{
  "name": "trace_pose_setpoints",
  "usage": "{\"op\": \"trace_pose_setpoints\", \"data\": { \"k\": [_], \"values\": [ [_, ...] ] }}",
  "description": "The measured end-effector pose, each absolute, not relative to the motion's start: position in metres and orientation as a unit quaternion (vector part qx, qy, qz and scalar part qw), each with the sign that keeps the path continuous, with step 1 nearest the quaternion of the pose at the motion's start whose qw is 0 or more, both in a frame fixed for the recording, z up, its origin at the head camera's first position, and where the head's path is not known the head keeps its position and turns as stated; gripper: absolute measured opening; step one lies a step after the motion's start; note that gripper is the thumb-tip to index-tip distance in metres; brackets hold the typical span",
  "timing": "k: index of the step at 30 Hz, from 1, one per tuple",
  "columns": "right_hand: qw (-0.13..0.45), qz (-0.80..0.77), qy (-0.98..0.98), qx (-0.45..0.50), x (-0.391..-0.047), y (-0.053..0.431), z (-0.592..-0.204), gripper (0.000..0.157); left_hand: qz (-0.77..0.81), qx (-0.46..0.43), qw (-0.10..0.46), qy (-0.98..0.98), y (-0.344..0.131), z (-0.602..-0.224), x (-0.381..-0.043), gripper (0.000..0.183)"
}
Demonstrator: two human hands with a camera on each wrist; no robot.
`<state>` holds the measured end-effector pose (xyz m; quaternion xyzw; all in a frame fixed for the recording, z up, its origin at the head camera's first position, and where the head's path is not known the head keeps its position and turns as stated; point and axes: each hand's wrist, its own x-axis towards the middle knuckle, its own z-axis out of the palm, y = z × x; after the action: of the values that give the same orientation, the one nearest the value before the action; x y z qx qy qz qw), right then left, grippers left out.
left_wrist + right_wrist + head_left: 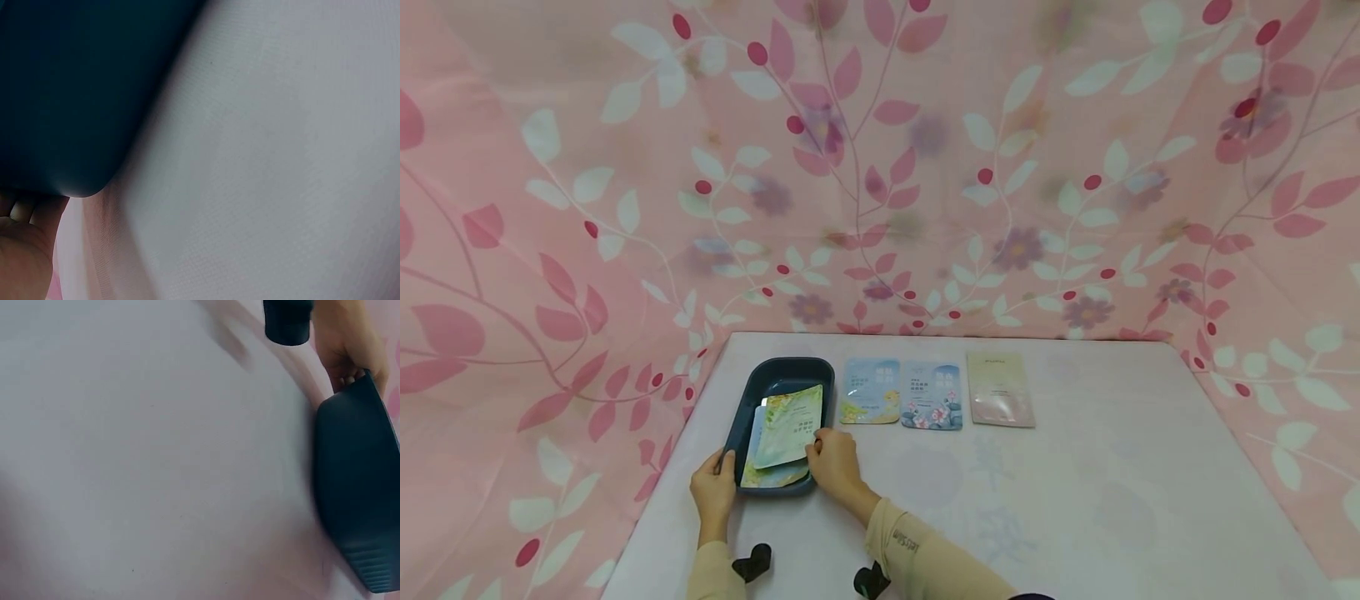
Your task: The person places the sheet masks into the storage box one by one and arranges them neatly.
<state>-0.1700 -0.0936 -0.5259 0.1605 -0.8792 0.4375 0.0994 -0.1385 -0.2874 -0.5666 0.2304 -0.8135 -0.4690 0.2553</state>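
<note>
A dark blue tray (783,364) lies tilted to the right at the table's left side. My left hand (713,490) grips its left rim near the front corner. My right hand (837,463) is at the tray's right side, its fingers pinching the right edge of a green face mask packet (792,423). Under that packet, a light blue one (758,440) and a yellow-green one (775,477) show partly inside the tray. The right wrist view has the tray's outer wall (356,469) at right, with the left hand (350,340) on its rim.
Right of the tray, a blue packet with yellow (871,392), a blue floral packet (932,396) and a beige-pink packet (1001,390) form a row on the white table (1075,500). A pink floral cloth (880,208) hangs behind the table.
</note>
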Motion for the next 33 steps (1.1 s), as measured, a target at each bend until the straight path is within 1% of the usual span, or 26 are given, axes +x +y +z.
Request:
{"op": "trace_pose_setpoints", "data": {
  "k": [4,7,14,20,26,33],
  "values": [
    [0.13,0.378,-0.896,0.192,-0.167,-0.094,-0.525,0.004,-0.467,0.231,0.254,-0.815,-0.287,-0.566,-0.138,0.026],
    [0.135,0.368,-0.897,0.204,-0.168,-0.094,-0.526,0.007,-0.471,0.228,0.256,-0.813,-0.287,-0.567,-0.139,0.026],
    [0.108,0.4,-0.888,0.2,-0.169,-0.093,-0.526,0.008,-0.475,0.223,0.264,-0.809,-0.287,-0.568,-0.139,0.025],
    [0.095,0.439,-0.867,0.216,-0.171,-0.088,-0.529,0.006,-0.483,0.223,0.26,-0.806,-0.287,-0.567,-0.139,0.026],
    [0.066,0.52,-0.819,0.232,-0.175,-0.072,-0.53,0.006,-0.477,0.228,0.255,-0.81,-0.286,-0.565,-0.137,0.025],
    [0.063,0.56,-0.801,0.202,-0.184,-0.044,-0.52,0.008,-0.473,0.224,0.256,-0.813,-0.286,-0.563,-0.137,0.026]
  ]
}}
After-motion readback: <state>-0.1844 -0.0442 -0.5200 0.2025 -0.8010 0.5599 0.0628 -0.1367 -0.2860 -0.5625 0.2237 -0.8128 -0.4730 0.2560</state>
